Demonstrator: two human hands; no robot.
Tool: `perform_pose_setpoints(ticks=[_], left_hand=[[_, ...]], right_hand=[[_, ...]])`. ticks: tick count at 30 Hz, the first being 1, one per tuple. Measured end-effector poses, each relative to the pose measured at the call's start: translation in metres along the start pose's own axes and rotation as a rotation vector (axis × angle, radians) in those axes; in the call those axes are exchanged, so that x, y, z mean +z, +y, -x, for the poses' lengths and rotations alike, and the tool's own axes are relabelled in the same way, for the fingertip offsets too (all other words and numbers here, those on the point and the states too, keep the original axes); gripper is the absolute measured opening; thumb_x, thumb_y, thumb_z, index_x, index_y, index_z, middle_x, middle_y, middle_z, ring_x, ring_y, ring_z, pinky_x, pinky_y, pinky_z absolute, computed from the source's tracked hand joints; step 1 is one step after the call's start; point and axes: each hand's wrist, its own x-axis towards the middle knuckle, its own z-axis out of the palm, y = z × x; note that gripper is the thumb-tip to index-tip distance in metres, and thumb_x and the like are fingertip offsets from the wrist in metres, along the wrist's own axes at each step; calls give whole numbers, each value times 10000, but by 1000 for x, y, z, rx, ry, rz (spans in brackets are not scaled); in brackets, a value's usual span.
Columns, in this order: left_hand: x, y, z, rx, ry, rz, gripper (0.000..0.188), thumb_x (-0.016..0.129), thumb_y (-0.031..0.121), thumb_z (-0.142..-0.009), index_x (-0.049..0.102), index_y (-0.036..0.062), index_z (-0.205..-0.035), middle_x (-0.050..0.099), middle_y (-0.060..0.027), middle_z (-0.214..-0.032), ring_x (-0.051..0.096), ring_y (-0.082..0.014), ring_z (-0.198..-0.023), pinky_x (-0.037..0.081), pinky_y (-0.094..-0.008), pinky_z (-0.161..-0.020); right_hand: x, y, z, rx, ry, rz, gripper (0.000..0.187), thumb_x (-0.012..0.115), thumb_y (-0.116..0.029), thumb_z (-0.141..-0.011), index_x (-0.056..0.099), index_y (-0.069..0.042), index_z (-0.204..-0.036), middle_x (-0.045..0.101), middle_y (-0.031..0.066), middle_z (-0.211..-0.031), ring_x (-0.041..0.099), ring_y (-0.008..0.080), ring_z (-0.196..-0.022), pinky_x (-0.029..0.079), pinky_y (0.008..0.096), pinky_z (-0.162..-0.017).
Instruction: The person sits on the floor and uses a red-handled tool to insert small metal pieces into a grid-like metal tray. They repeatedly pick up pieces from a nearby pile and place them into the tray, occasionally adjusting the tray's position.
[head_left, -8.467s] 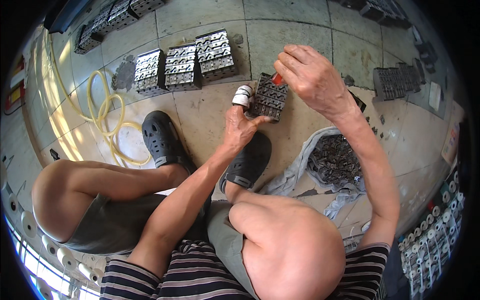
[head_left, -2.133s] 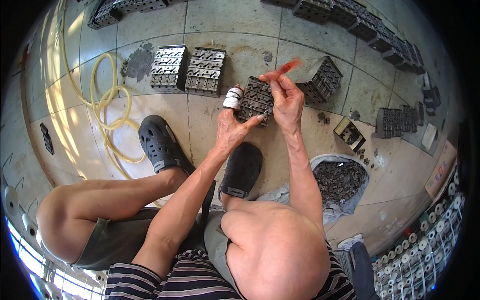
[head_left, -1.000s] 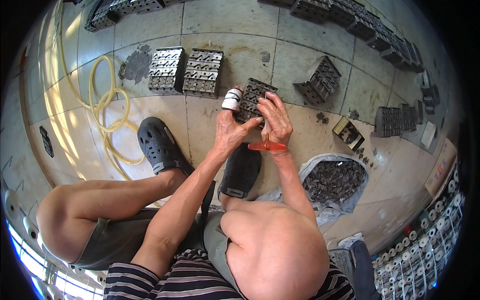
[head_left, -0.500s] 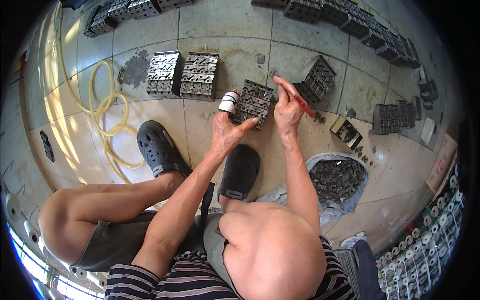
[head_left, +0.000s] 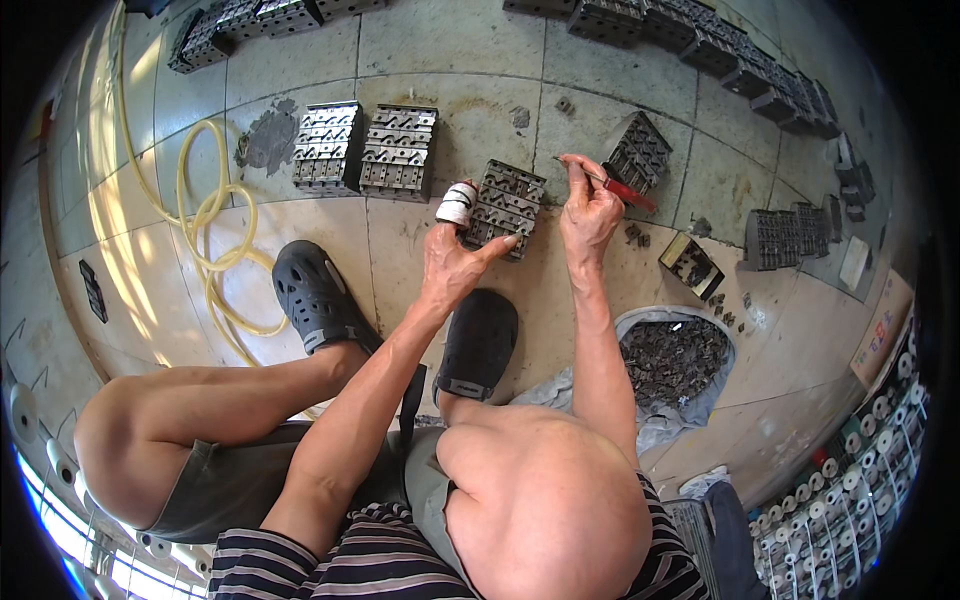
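Observation:
A dark metal block [head_left: 505,205] with rows of slots and grooves sits on the floor in front of me. My left hand [head_left: 455,262] grips its near end, thumb on the right side and a finger wrapped in white tape [head_left: 457,203] along the left. To the right of that block, raised and apart from it, my right hand [head_left: 590,222] is closed around a red-handled tool [head_left: 630,194], possibly a screwdriver. Its thin tip points left past my fingertips. A small dark piece [head_left: 565,104] lies on the tiles farther off.
Two similar blocks [head_left: 398,152] stand left, another tilted block [head_left: 640,150] right. An open box [head_left: 692,264] and a cloth-lined container of dark metal bits [head_left: 675,365] are at right. A yellow hose [head_left: 215,230] coils at left. My dark clogs [head_left: 480,345] flank the work.
My right hand has moved slightly right with the red-handled tool, whose handle now points more to the right. A small dark piece now shows on the floor beyond. My left hand stays.

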Motion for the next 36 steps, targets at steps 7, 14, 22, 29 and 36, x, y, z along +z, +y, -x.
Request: perform_pose_setpoints(ticks=[7, 14, 22, 29, 36], left_hand=[[0, 3, 1, 24, 18, 6, 877, 957, 243, -718, 563, 26, -1471, 726, -79, -1179, 631, -178, -946, 529, -343, -882], [1, -2, -1, 75, 44, 6, 870, 960, 214, -716, 564, 14, -1465, 727, -78, -1176, 652, -163, -981, 534, -336, -891], [3, -9, -3, 107, 34, 32, 842, 947, 180, -739, 554, 18, -1466, 746, -83, -1127, 687, -159, -968, 549, -332, -872], [1, -5, -1, 56, 22, 50, 844, 951, 170, -731, 556, 25, -1463, 753, -99, -1114, 704, -167, -972, 560, -339, -880], [-1, 3, 0, 41, 15, 91, 851, 955, 164, -720, 554, 13, -1455, 754, -110, -1122, 714, -176, -958, 563, -341, -859]], right_hand=[[5, 2, 1, -36, 48, -32, 166, 641, -124, -1049, 750, -5, -1012, 779, 98, -921, 745, 186, -865, 568, 321, -802], [6, 2, 6, 68, -6, -227, 175, 577, -100, -1094, 676, 45, -1091, 760, 126, -1022, 754, 210, -961, 619, 343, -905], [13, 2, 1, 105, 51, -456, 170, 552, -101, -1103, 635, 44, -1074, 735, 115, -972, 769, 231, -908, 643, 366, -840], [-2, -14, 6, -82, 7, -75, 106, 643, -54, -1037, 696, 37, -1037, 762, 103, -986, 757, 163, -860, 602, 287, -775], [6, -20, 35, 204, -105, -340, 56, 724, 15, -949, 711, 39, -998, 760, 71, -890, 725, 119, -831, 584, 278, -769]])
